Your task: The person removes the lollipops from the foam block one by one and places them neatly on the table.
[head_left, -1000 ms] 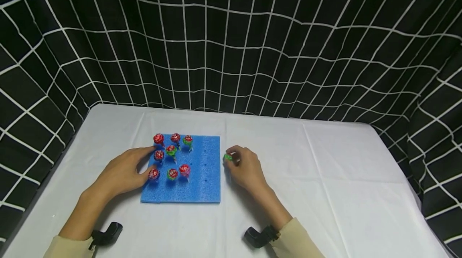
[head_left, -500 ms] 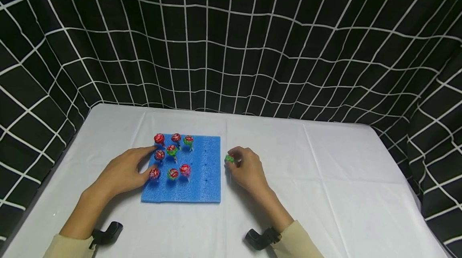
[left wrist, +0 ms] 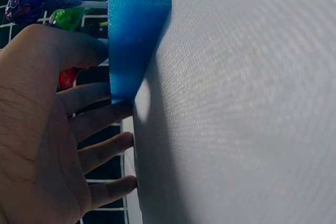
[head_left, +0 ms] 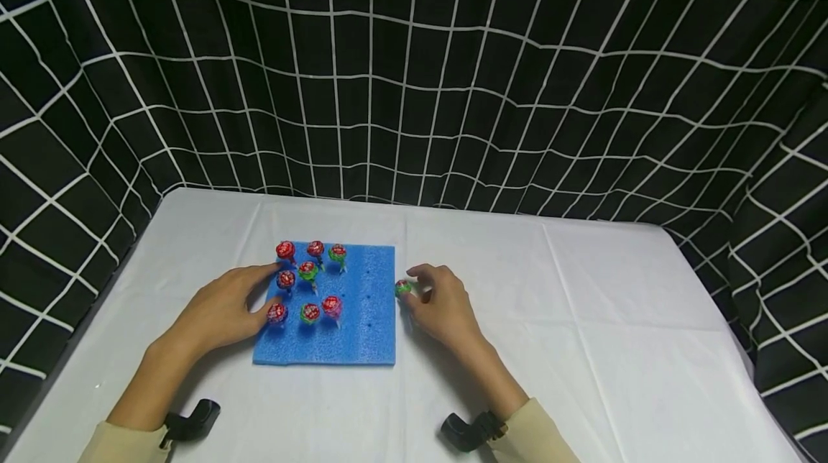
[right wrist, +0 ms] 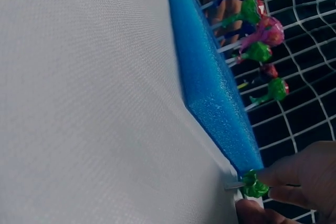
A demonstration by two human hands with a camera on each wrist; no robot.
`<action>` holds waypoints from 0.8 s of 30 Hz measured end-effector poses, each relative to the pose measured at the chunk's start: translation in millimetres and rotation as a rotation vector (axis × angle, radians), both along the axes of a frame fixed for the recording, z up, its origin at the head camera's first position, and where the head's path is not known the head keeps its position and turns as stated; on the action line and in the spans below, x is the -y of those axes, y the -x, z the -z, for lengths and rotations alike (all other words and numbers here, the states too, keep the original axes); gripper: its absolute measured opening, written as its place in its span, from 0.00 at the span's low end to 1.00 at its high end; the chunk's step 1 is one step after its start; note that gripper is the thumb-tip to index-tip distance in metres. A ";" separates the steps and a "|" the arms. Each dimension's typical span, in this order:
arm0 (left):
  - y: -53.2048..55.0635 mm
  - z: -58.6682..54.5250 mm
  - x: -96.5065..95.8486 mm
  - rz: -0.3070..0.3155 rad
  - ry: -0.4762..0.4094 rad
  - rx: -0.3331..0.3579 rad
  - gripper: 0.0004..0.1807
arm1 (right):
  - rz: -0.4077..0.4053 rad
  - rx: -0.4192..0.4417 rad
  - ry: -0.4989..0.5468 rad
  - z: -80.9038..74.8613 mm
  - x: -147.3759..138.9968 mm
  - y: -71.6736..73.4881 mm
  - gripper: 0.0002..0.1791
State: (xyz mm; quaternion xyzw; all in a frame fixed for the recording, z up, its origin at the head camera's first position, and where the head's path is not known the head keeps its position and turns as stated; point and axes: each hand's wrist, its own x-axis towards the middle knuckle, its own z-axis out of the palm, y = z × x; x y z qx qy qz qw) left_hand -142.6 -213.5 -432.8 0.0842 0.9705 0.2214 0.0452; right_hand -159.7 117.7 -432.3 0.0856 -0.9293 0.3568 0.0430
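Observation:
A blue foam block (head_left: pixel 369 341) lies on the white table, with several wrapped lollipops standing upright in it, among them a pink one (head_left: pixel 332 305) and a green-and-red one (head_left: pixel 310 313). My left hand (head_left: pixel 223 308) rests along the block's left side, its fingers spread and touching the edge in the left wrist view. Beside the block's right edge, my right hand (head_left: pixel 446 305) holds another green lollipop (right wrist: pixel 254 183) at its fingertips. Its white stick points down, close over the tablecloth. The fingertips partly cover its head in the right wrist view.
Small holes (head_left: pixel 369 297) show in the right part of the foam. The white table (head_left: pixel 582 348) extends to the right of the hands. A black curtain with a white grid (head_left: pixel 414 75) encloses the back and sides.
The green lollipop at my right hand has shifted slightly left, closer to the foam's edge, and more of its head shows beyond the fingertips. My left hand stays in place.

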 end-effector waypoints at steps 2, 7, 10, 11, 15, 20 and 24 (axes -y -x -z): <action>-0.4 0.3 0.4 0.001 0.001 -0.003 0.36 | -0.017 -0.003 0.002 0.6 0.0 0.4 0.19; -0.2 1.6 1.0 0.005 0.003 -0.017 0.35 | -0.050 -0.008 0.001 3.6 0.5 2.5 0.17; -0.1 2.0 0.8 0.004 0.002 -0.017 0.35 | -0.044 -0.018 0.000 5.1 0.7 3.8 0.15; -0.2 2.0 0.8 0.003 0.002 -0.015 0.35 | -0.037 -0.016 0.004 5.5 0.5 4.0 0.14; -0.8 1.0 1.1 0.001 0.001 -0.011 0.35 | -0.012 -0.024 0.015 5.6 -0.1 3.7 0.13; -0.8 0.5 1.4 0.007 -0.002 -0.011 0.35 | 0.002 -0.026 0.003 5.2 -0.6 3.2 0.15; 0.0 1.6 1.2 0.010 0.003 -0.022 0.35 | -0.001 -0.021 -0.002 2.4 -0.6 2.3 0.19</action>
